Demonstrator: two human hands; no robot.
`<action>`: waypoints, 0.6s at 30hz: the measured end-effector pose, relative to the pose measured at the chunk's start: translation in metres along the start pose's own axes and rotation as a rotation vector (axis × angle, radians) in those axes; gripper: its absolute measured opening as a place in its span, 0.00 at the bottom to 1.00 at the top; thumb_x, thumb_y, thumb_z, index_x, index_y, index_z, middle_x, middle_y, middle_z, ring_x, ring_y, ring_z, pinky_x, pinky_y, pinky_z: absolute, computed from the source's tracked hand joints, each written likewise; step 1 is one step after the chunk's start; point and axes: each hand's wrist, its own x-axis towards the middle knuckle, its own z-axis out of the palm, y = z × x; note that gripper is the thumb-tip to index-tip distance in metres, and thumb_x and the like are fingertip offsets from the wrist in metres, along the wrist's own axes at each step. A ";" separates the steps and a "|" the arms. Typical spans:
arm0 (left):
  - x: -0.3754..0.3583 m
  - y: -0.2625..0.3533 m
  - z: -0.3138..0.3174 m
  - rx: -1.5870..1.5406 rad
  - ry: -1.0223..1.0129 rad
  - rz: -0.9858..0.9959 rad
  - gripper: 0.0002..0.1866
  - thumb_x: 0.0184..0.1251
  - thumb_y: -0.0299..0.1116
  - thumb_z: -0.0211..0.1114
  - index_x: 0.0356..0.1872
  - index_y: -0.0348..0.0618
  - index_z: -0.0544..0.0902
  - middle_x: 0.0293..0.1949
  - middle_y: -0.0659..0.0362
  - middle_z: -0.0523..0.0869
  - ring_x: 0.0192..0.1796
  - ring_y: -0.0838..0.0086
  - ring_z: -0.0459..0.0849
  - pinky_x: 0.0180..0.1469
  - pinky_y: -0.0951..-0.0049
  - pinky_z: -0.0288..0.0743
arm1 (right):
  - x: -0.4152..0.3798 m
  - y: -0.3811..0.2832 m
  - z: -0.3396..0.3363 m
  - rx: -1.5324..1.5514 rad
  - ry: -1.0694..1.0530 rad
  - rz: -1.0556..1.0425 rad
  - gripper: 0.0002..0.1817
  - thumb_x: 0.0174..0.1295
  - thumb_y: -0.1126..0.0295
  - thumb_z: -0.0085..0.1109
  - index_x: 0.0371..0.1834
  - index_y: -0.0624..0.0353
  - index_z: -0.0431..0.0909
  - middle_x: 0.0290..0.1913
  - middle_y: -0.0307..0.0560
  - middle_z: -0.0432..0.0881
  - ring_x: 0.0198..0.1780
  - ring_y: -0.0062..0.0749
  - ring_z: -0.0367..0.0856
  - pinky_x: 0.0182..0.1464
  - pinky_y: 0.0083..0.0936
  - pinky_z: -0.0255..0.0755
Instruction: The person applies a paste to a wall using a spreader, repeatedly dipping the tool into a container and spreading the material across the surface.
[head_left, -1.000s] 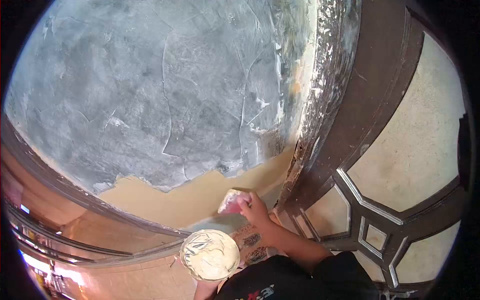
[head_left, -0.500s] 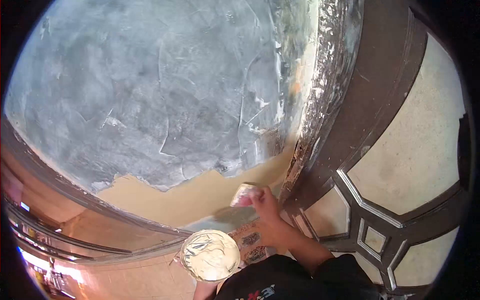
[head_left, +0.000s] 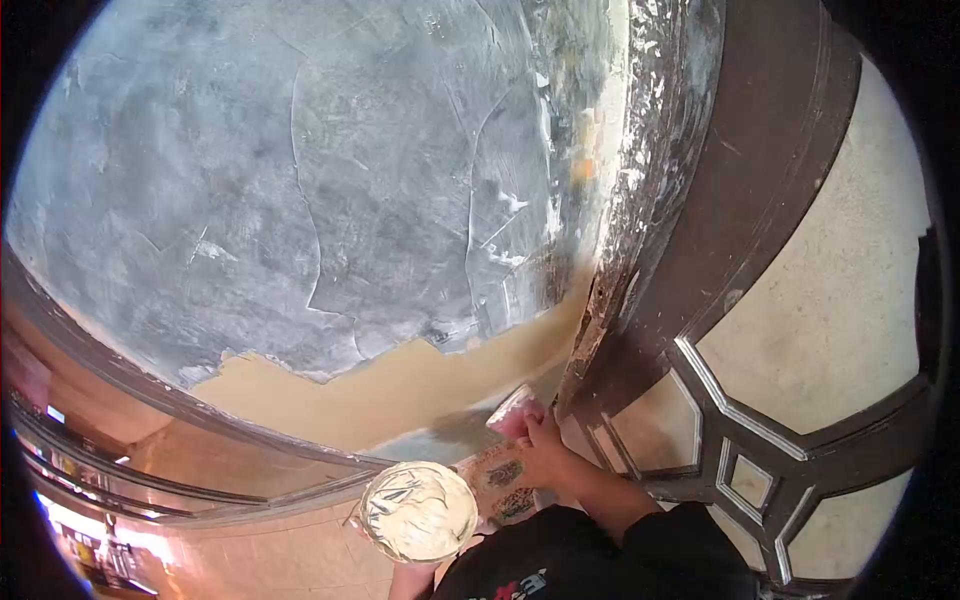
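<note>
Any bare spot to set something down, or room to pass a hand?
Set down: tiled floor, between the bowl and the glare at lower left. Pass: likely in front of the grey wall, above the pink scraper; depth is hard to judge. Crowded: between bowl and right hand, with the black shirt just below.

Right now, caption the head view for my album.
Right hand with pink scraper, left hand with bowl of paste, by patchy wall.
</note>
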 end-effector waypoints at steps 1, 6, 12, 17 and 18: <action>0.000 0.001 -0.001 -0.015 0.004 0.000 0.53 0.45 0.71 0.58 0.67 0.44 0.55 0.64 0.47 0.62 0.64 0.51 0.64 0.63 0.45 0.62 | -0.010 -0.009 0.002 0.149 -0.121 0.017 0.23 0.62 0.58 0.56 0.50 0.62 0.61 0.36 0.49 0.76 0.26 0.31 0.80 0.20 0.22 0.72; 0.006 -0.002 0.006 -0.095 0.025 0.002 0.54 0.44 0.71 0.59 0.67 0.43 0.55 0.64 0.46 0.63 0.64 0.51 0.65 0.62 0.45 0.62 | -0.077 -0.119 0.012 0.322 -0.342 -0.201 0.20 0.63 0.60 0.54 0.47 0.63 0.61 0.36 0.49 0.76 0.23 0.28 0.80 0.21 0.21 0.73; 0.001 -0.007 0.005 -0.188 0.038 -0.007 0.55 0.43 0.72 0.59 0.67 0.43 0.55 0.64 0.46 0.63 0.64 0.50 0.65 0.62 0.45 0.62 | -0.083 -0.171 0.039 0.334 -0.397 -0.321 0.16 0.65 0.62 0.51 0.43 0.64 0.63 0.34 0.48 0.76 0.23 0.28 0.80 0.21 0.20 0.73; -0.011 -0.013 -0.003 -0.262 0.049 -0.003 0.55 0.43 0.72 0.59 0.66 0.42 0.55 0.63 0.46 0.64 0.63 0.50 0.65 0.62 0.45 0.63 | -0.094 -0.149 0.041 0.456 -0.426 -0.102 0.16 0.66 0.62 0.49 0.46 0.64 0.61 0.36 0.48 0.75 0.23 0.31 0.80 0.24 0.22 0.77; -0.010 -0.016 -0.001 -0.279 0.053 -0.001 0.55 0.42 0.72 0.59 0.66 0.42 0.55 0.63 0.46 0.64 0.63 0.50 0.65 0.62 0.45 0.63 | -0.097 -0.153 0.039 0.450 -0.468 -0.103 0.17 0.67 0.62 0.48 0.48 0.64 0.61 0.38 0.48 0.74 0.24 0.31 0.81 0.27 0.23 0.78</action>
